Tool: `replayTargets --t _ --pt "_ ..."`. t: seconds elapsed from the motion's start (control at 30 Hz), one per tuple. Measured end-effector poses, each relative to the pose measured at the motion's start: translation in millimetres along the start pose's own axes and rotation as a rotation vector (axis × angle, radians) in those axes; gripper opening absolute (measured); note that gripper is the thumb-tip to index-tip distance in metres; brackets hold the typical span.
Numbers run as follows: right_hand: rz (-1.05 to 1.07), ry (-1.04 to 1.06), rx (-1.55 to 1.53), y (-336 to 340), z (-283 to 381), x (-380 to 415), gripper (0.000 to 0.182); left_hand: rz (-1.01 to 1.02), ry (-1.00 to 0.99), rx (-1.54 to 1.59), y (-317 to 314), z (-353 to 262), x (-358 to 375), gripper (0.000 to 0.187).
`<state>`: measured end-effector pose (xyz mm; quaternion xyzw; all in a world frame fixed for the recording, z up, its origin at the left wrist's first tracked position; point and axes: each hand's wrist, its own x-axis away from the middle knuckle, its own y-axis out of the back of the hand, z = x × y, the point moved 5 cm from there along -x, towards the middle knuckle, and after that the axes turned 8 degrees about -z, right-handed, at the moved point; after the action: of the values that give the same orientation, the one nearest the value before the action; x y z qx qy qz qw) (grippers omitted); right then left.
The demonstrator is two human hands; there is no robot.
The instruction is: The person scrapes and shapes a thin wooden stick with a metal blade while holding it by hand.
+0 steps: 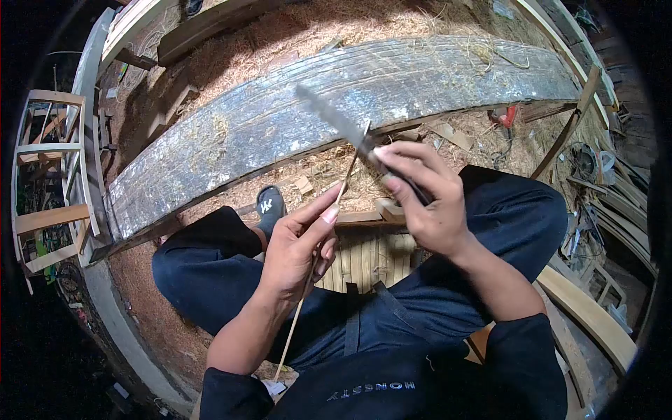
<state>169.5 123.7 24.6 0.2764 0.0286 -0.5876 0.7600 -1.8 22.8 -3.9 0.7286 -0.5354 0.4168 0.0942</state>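
My left hand (297,248) is closed around a thin light-brown stick (299,306), which slants from my lap up past my fingertips. In my right hand (430,199) is the dark handle of a knife (334,117), its grey blade pointing up and left and blurred by motion. The blade's base crosses the stick near its upper tip, just above my left fingers. Whether the two touch cannot be made out.
A worn wooden plank (266,119) spans the front. Shavings (413,21) cover the ground beyond. Slats (371,262) lie between my legs, a sandal (269,208) is at left, a red-handled tool (509,117) at right, and wooden frames (52,148) stand far left.
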Motion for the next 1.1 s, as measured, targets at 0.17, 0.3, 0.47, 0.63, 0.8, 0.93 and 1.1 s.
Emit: replayTargets --t 0.17,0.3,0.47,0.63,0.8,0.93,1.1 --pt "0.067 0.07 -0.034 -8 15 3 0.027 0.0 0.029 0.048 0 -1 -2 0.04" --pt "0.104 0.1 -0.041 -12 25 3 0.026 -0.047 0.039 0.035 2 3 -3 0.029" --pt "0.176 0.095 -0.045 -21 26 13 0.034 -0.025 0.033 0.133 6 6 -2 0.032" --pt "0.23 0.122 -0.068 -24 33 17 0.034 -0.014 0.064 0.31 6 8 -2 0.04" --pt "0.129 0.067 -0.099 -21 25 13 0.029 -0.092 -0.005 0.175 4 2 -1 0.027" --pt "0.091 0.035 -0.095 -20 20 6 0.028 -0.058 -0.016 0.123 3 0 -4 0.017" --pt "0.075 0.062 -0.009 -21 17 4 0.025 -0.038 -0.029 0.117 -1 -3 -7 0.017"
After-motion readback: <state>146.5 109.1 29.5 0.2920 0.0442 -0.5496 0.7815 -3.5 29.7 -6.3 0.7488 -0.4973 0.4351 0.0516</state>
